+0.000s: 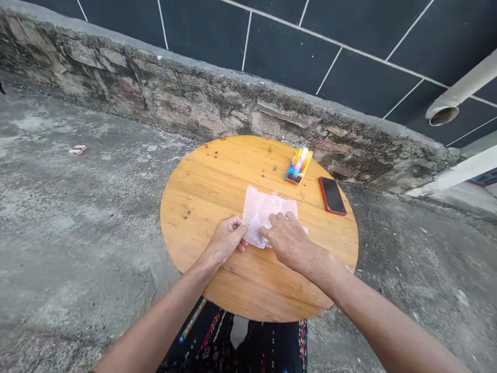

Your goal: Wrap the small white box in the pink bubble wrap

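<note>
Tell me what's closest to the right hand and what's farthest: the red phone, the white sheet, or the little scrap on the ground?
1. white sheet: in the middle of the table, right under the right hand and touching it.
2. red phone: on the table's right side, beyond the hand.
3. little scrap: off the table, far to the left.

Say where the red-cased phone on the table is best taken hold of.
Pinch the phone across its two long red edges, the right hand coming from above: it lies flat, screen up, on the table, bare wood along both edges, clear of the sheet.
</note>
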### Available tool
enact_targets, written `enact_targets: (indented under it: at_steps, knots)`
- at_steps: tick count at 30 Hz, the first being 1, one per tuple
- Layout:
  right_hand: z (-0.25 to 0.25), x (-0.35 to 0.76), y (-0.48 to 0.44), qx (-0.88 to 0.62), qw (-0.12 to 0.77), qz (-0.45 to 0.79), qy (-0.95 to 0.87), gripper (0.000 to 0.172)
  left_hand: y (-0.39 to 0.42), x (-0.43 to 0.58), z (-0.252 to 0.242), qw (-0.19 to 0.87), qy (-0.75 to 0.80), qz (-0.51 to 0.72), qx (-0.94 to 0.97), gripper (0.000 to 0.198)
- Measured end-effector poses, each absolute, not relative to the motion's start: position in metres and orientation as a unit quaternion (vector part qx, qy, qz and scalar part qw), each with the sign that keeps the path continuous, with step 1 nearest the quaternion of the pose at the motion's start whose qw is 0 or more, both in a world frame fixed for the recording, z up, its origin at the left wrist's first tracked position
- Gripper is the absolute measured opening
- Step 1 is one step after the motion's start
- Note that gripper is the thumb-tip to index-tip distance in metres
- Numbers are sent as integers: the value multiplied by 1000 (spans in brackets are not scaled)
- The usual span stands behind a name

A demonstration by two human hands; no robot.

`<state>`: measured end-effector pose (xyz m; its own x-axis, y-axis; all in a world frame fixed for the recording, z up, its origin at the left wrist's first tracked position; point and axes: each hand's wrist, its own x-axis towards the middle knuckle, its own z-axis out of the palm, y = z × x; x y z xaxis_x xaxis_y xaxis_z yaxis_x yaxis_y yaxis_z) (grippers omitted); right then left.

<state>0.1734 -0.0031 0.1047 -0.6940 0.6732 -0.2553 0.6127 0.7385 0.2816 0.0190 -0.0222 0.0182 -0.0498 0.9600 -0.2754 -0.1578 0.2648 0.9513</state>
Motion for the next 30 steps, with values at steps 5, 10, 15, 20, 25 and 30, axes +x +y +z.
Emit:
enact_targets:
  at_steps: [5, 10, 15, 20, 25, 30]
  knots:
    - [119, 165, -3, 357, 207, 70, 908, 26, -16, 24, 20, 587, 513, 495, 384, 18]
    - [111, 178, 1, 344, 177, 68, 920, 25, -10, 34, 26, 598, 487, 496, 398, 18]
    - [97, 193, 3, 329, 111, 98, 933, 27, -12, 39, 30, 604, 478, 499, 397, 17]
    - [100, 192, 0, 346, 80, 85, 931, 39, -16, 42, 37, 603, 476, 494, 407, 18]
    - [95, 196, 2, 364, 36, 56, 929, 63, -14, 46, 42, 571, 493, 489, 438, 22]
    - [85, 206, 5, 365, -2, 32, 930, 74, -10, 47, 42, 523, 517, 474, 485, 23]
